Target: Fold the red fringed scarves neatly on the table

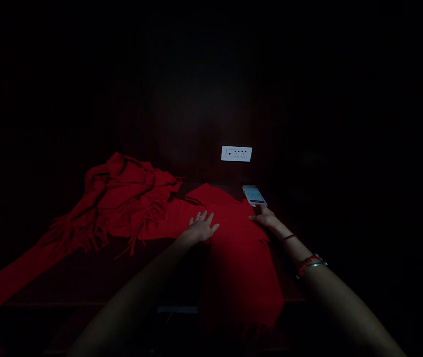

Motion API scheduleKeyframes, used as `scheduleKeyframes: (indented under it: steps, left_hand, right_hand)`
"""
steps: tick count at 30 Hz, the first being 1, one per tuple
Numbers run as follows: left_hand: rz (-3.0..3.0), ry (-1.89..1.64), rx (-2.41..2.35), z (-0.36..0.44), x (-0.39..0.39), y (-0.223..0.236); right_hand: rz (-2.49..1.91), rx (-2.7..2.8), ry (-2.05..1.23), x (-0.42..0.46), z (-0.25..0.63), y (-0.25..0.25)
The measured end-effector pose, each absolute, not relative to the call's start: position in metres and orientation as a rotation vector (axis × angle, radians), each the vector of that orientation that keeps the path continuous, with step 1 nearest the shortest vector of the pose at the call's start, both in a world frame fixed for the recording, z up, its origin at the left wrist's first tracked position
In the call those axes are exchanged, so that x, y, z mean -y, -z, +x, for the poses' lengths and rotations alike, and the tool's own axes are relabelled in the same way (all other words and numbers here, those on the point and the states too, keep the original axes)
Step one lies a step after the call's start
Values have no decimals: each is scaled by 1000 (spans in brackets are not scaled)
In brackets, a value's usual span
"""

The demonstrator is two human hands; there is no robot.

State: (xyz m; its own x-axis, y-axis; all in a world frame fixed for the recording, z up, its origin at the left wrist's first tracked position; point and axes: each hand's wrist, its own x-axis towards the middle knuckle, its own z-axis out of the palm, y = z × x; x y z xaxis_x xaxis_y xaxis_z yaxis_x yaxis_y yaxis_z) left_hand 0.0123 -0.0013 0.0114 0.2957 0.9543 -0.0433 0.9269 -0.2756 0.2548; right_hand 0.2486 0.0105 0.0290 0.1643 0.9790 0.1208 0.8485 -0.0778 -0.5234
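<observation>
Red cloth lies flat and partly folded on the dark table, directly beneath the left hand and against the right hand. Left hand: open, palm down, fingers spread on the cloth near its left part. Right hand: open, thumb apart from the fingers, thumb on the cloth's right edge; the fingers reach the near end of the phone, but contact cannot be confirmed. The phone, screen lit, lies just beyond the right hand, beside the cloth's far right corner. Between the hands, the cloth surface is mostly smooth. Toward the wearer, a wide panel of cloth runs from between the hands over the table's front edge, its end fringed and dim. Left of the left hand, the cloth meets a crumpled red pile with loose fringes; a red strip extends toward the lower left. Bare tabletop shows between this fabric and the front edge. Beyond the hands, the socket panel sits on the wall, above the tabletop. Clearance right of the right forearm is too dark to determine.
</observation>
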Motion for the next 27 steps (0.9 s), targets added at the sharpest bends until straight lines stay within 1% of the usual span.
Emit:
scheduleKeyframes:
  steps: [3, 6, 9, 12, 14, 17, 19, 22, 23, 25, 27]
  left_hand:
    - [2490, -377, -1746, 10, 5, -12]
    - [2575, -553, -1729, 10, 4, -10]
    - [2509, -536, -1756, 8, -1, -7]
    - [2480, -499, -1816, -2, -8, -3]
    - [2467, -428, -1871, -10, -11, 0]
    - [2438, -293, -1891, -18, -14, 4]
    - [2431, -289, -1888, -19, -15, 5]
    - [2439, -391, -1932, -16, -13, 1]
    - [2444, -439, -1957, -16, -13, -2]
    - [2431, -526, -2034, -17, -12, -7]
    - [2383, -554, -2127, -21, -12, -9]
  right_hand:
    - [-1885, 1833, -206, 17, 248, -34]
    - [-1716, 2161, -216, 53, 236, -41]
    - [-1476, 2487, -120, 73, 206, -46]
    - [-1309, 2716, 29, 68, 173, -45]
    - [-1324, 2765, 68, 59, 162, -43]
    - [-1423, 2586, 12, 47, 170, -42]
    - [-1439, 2450, -151, 45, 185, -47]
    - [-1289, 2481, -500, 47, 192, -63]
    - [-1271, 2495, -558, 48, 187, -68]
    - [-1423, 2453, -508, 48, 163, -75]
    - [-1770, 2365, -337, 44, 129, -75]
